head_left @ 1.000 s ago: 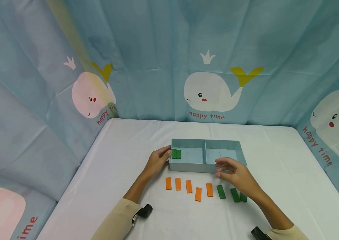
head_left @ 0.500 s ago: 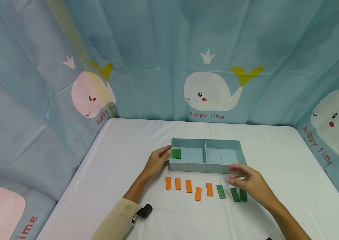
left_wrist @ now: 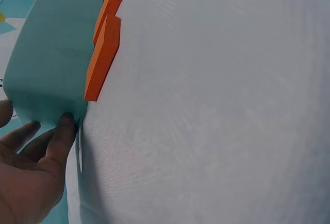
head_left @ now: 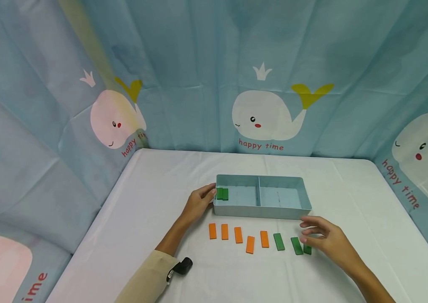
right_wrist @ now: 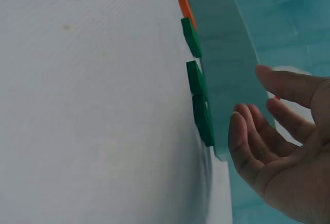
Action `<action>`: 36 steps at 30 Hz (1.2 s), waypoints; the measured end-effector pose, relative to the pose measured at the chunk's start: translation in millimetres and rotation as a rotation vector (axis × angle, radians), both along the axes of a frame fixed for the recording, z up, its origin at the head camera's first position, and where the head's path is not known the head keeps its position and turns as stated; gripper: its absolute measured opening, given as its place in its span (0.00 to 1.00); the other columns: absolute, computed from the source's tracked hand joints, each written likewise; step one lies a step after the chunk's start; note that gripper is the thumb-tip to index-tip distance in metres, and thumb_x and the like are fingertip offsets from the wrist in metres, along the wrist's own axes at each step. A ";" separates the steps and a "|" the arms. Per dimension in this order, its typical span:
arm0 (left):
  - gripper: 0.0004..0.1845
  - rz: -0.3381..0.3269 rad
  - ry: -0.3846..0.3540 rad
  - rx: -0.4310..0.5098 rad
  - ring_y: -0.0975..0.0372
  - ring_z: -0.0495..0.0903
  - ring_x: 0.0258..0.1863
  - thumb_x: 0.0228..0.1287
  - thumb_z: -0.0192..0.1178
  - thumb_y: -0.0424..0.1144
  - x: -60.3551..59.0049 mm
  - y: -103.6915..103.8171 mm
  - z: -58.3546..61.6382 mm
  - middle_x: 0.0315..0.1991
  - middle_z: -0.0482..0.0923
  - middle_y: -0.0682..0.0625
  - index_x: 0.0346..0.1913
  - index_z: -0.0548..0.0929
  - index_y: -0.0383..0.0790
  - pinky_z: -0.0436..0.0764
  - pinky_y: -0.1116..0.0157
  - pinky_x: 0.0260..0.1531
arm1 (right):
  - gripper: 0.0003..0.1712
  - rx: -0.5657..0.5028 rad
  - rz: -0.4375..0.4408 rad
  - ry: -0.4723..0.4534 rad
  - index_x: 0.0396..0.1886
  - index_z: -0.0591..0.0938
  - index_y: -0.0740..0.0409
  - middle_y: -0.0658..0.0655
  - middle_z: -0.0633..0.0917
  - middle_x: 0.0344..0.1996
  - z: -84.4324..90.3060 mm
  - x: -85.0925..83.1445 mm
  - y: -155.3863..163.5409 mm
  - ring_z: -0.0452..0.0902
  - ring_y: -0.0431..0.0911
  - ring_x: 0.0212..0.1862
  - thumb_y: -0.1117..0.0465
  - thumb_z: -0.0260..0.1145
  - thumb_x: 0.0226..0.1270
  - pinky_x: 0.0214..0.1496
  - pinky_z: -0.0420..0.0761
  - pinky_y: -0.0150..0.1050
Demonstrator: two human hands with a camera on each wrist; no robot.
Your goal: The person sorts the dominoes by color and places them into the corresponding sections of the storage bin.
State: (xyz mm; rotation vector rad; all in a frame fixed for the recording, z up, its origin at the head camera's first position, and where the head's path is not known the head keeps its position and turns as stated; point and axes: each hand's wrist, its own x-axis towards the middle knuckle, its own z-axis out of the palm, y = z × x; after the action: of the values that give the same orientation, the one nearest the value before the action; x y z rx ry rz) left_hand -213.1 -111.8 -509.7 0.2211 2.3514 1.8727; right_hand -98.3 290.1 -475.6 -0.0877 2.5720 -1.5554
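A light blue two-compartment box (head_left: 255, 211) stands on the table, with two green tiles (head_left: 225, 194) side by side at the left end of its left compartment. My left hand (head_left: 196, 204) rests its fingertips against the box's left end; the left wrist view shows those fingers (left_wrist: 63, 136) on the end wall. My right hand (head_left: 329, 237) hovers empty over the right end of the tile row, fingers loosely bent. Below it lie a partly covered green tile (head_left: 307, 249) and a second green tile (head_left: 296, 246). A third green tile (head_left: 279, 242) lies to their left.
Several orange tiles, such as this slanted orange tile (head_left: 250, 245), continue the row to the left in front of the box. A white cloth (head_left: 153, 181) covers the table. Behind it hangs a blue curtain (head_left: 198, 118) printed with whales.
My right hand has moved right and toward me, from the box's front wall to above the rightmost green tiles. The left hand and the box have stayed in place.
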 end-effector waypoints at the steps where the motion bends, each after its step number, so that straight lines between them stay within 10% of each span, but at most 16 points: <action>1: 0.30 -0.001 0.000 0.002 0.49 0.73 0.75 0.83 0.57 0.51 0.0 -0.1 0.2 0.77 0.72 0.43 0.78 0.72 0.40 0.82 0.55 0.66 | 0.33 0.012 -0.006 -0.001 0.70 0.78 0.59 0.63 0.85 0.59 -0.7 1.0 1.1 0.86 0.41 0.52 0.61 0.78 0.68 0.45 0.88 0.34; 36: 0.30 -0.001 0.012 0.007 0.48 0.73 0.75 0.84 0.56 0.49 1.3 0.7 1.0 0.77 0.72 0.41 0.78 0.71 0.37 0.81 0.53 0.67 | 0.42 0.231 -0.004 0.021 0.65 0.83 0.56 0.55 0.86 0.58 -20.3 13.7 11.8 0.76 0.35 0.51 0.70 0.86 0.45 0.41 0.85 0.31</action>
State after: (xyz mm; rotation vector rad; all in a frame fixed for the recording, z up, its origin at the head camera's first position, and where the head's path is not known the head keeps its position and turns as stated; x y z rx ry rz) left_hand -211.7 -111.1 -508.6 0.2346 2.3524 1.8855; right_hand -84.6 301.9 -496.0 -0.0760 2.7480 -1.2535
